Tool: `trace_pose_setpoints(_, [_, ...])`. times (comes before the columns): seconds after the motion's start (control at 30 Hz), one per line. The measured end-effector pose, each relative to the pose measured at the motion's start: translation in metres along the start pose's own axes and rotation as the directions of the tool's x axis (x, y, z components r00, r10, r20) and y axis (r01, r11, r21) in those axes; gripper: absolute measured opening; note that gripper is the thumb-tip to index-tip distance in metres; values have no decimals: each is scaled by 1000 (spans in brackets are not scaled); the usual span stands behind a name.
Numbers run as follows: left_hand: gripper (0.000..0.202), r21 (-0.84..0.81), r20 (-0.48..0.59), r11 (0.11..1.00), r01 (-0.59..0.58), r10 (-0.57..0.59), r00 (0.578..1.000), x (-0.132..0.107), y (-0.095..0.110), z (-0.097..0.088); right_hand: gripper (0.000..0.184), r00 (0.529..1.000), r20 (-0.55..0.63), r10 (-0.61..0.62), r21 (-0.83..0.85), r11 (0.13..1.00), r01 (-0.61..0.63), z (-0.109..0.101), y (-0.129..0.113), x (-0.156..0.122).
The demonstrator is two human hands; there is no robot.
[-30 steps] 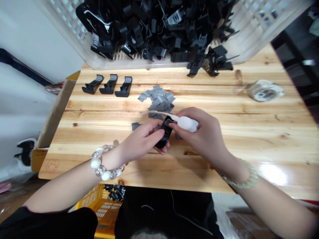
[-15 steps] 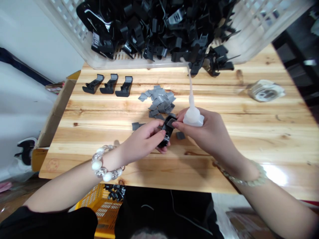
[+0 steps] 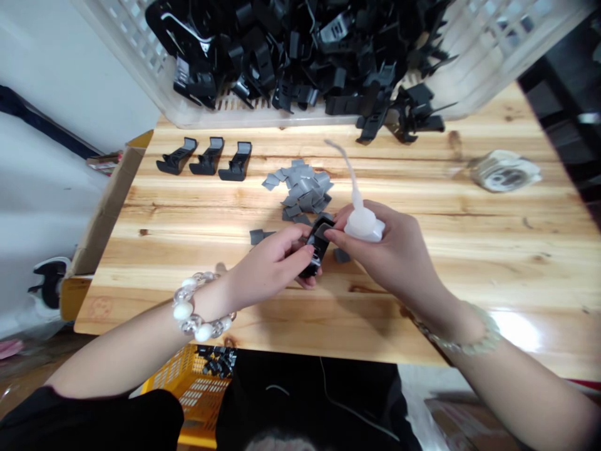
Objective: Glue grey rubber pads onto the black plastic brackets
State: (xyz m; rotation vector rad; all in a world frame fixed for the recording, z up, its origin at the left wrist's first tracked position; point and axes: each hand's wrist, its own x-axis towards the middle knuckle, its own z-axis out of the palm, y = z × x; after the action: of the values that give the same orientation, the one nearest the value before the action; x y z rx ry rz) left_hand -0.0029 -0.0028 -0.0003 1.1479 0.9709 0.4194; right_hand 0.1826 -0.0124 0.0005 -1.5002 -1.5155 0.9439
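My left hand [image 3: 277, 257] is closed around a black plastic clip [image 3: 315, 254], held tilted just above the table. A grey pad [image 3: 322, 230] lies at the clip's upper end, where the thumb and finger of my right hand [image 3: 394, 250] press. That same right hand grips a small white dropper bottle [image 3: 364, 224] in its palm, and the thin bent nozzle points up and away. Loose grey pads [image 3: 303, 188] are heaped just beyond my hands. One more grey pad [image 3: 342, 255] rests below my right fingers, and others [image 3: 258, 236] lie by my left hand.
A white basket [image 3: 300, 119] full of black plastic parts stands along the back. Three black clips [image 3: 206, 156] sit in a row at the back left. A roll of clear tape [image 3: 504, 172] is at the right. Below the table's front edge is a yellow crate [image 3: 201, 401].
The bottle's nozzle has swung to the left and lower. My right fingertips stay at the clip's end, and the left hand has hardly moved.
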Motion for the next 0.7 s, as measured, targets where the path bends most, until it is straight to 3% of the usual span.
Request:
trace_pose_setpoints(0.27, [16,-5,8,1000,4,-4,1000,0,0,1,11,1000,13,5,3,1000,-5,2,1,-1])
trace_pose_setpoints(0.7, [14,-22,6,998,-61,61,998,-1,-2,6,12,988,-74,-133,-88,988,127,9,10,-5])
